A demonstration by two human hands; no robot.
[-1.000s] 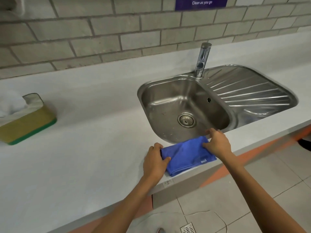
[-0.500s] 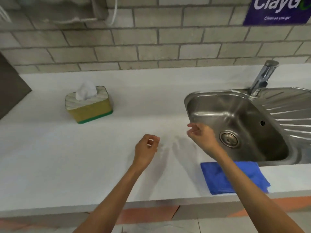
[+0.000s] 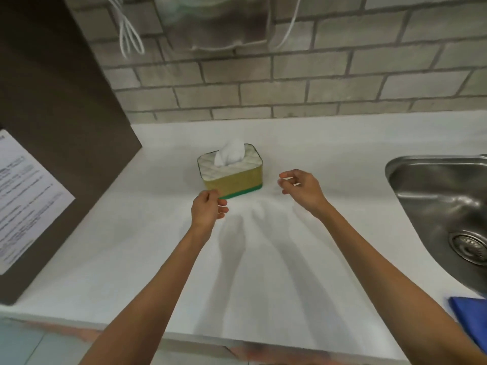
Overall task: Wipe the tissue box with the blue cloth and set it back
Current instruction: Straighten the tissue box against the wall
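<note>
The tissue box (image 3: 233, 180) is yellow with a green base and a white quilted top, and a white tissue sticks out of it. It stands on the white counter (image 3: 263, 259) near the back wall. My left hand (image 3: 208, 210) hovers at the box's front left corner, fingers curled and empty. To the right of the box my right hand (image 3: 300, 189) is empty too, fingers apart, a short gap from its side. The blue cloth (image 3: 471, 320) lies folded at the counter's front edge, far right, partly behind my right forearm.
A steel sink (image 3: 437, 206) with its drain is set into the counter on the right. On the left, a dark panel (image 3: 60, 154) carrying a printed sheet stands against the counter. White cables and a dispenser (image 3: 218, 22) hang on the brick wall above.
Both hands have let go of the blue cloth, left it by the sink, and reached left to the tissue box. The view has swung left with them.
</note>
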